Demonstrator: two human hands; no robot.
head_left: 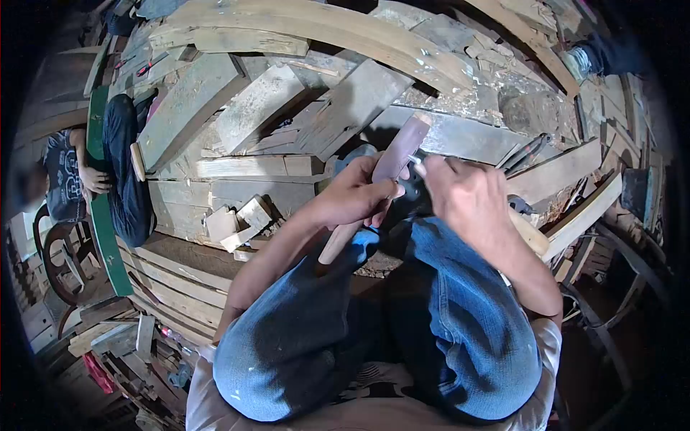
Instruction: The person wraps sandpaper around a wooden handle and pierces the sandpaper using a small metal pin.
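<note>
My left hand [357, 192] is wrapped round a rounded wooden stick [404, 147], mauve on its upper part with a bare wood tip. Below the fist, a bare wooden end [338, 244] shows in line with it. My right hand [467, 192] is closed just to the right, on a tool with a thin, pale metal tip [415, 159] that meets or nearly meets the mauve side. The fingers hide most of this tool. A pale wooden handle [528, 231] emerges under my right wrist, roughly in line with the tip; whether they are one piece, I cannot tell.
Boards and offcuts lie in front, including a long curved plank [316, 21] and a small block [251, 215]. Dark-handled tools [528, 152] rest at the right. Another person [65, 172] sits at the left, a hand on a green board [97, 179]. My jeans-clad knees [467, 316] are below.
</note>
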